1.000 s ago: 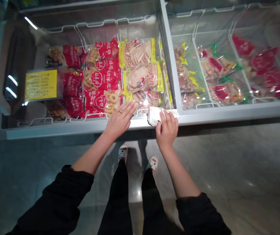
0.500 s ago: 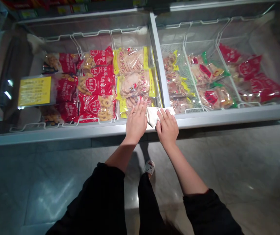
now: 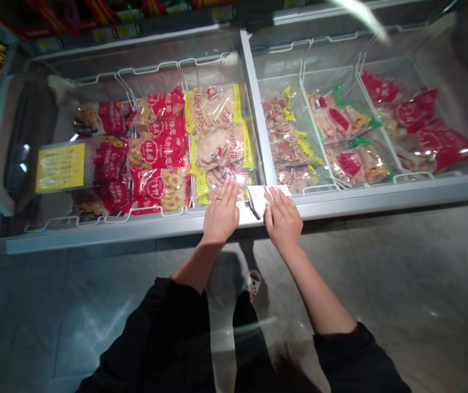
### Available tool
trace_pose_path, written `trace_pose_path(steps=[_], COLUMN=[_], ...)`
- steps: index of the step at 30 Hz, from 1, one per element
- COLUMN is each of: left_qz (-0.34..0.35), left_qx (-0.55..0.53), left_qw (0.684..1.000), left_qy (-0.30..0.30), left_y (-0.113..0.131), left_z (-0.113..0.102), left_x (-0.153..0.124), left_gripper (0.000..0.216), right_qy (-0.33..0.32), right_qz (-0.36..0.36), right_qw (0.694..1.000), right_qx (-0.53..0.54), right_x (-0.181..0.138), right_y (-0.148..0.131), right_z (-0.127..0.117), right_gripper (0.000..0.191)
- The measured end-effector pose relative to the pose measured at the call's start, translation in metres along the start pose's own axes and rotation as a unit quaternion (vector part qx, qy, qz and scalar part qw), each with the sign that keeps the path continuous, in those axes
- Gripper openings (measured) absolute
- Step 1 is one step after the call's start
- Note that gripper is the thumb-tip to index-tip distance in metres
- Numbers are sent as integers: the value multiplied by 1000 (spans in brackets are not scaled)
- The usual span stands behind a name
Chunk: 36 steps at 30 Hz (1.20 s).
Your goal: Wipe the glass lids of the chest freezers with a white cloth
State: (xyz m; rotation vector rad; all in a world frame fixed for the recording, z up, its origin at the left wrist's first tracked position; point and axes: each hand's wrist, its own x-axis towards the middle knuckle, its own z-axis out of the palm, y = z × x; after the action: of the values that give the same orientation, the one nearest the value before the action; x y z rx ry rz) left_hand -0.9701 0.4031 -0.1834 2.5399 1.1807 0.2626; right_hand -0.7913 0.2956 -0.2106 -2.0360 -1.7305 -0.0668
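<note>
Head view: just right of the middle of the frame, a white cloth (image 3: 259,201) lies on the front rim of a long chest freezer (image 3: 103,234), close to the foot of the grey divider bar (image 3: 256,109). The right hand (image 3: 285,221) holds it down, fingers side by side and bent over it, thumb drawn in at its lower edge. Just left of the cloth, the left hand (image 3: 221,214) lies flat at the rim, fingers extended and nearly together (one wears a thin ring), holding nothing; it covers part of the lowest yellow-edged packet (image 3: 217,146) in that column.

Left of centre are red bags (image 3: 164,144) of ring-shaped food, and a yellow sign (image 3: 60,168) at the frame's left, with darker red bags (image 3: 111,155) beside it. Right of the divider bar sit more yellow-edged packs, then green-edged packets (image 3: 340,123) and, toward the right edge, red packs (image 3: 416,112). White wire baskets (image 3: 152,70) part the columns. Goods at the upper left corner are blurred. Below centre, one white spotted slipper (image 3: 252,281) shows on the grey floor (image 3: 95,316).
</note>
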Motion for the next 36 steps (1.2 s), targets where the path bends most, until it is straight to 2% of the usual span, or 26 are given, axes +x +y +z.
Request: trace_pose_path(steps=[2,4,8,11,14,16,19,22,24,28,31,36], left_qz=[5,8,7,3,0,1,2,-4,-10,-10,-7,-14], left_qx=[5,10,18,21,23,25,28,32,32,28,35,51], left_qw=[1000,1000,1000,1000,1000,1000,1000,999,999,1000,999,999], left_qy=[4,8,7,4,5,3,-1,0,3,6,11,12], left_y=[-1,-1,0,1,1,0,-1,-1,-1,-2,-3,-4], left_z=[0,0,-2,-2,-1,-1,-1,0,0,0,1,3], left_x=[-1,-1,-1,-1,-1,-1,-1,-1,-1,0,-1,-2], left_gripper=[77,77,80,84,85,83,79,76,75,75,72,72], right_qy=[-4,-23,-58,-54,-22,-11,-47,-94,-76,25,51,26], right_qz=[1,-30,-93,-63,-7,0,-63,-113,-95,-22,-12,-101], right_qw=[1000,999,991,994,999,999,995,985,988,998,997,990], right_qx=[14,39,72,67,47,43,64,88,92,57,60,99], right_x=[3,5,-1,-6,-7,-5,-7,-14,-20,-27,-30,-46], right_y=[-12,-17,0,13,8,0,-3,14,33,57,45,17], right_z=[6,5,-15,-21,-8,5,11,-5,-20,-33,-22,-7], right_gripper=[43,43,42,45,47,46,45,49,53,49,44,43])
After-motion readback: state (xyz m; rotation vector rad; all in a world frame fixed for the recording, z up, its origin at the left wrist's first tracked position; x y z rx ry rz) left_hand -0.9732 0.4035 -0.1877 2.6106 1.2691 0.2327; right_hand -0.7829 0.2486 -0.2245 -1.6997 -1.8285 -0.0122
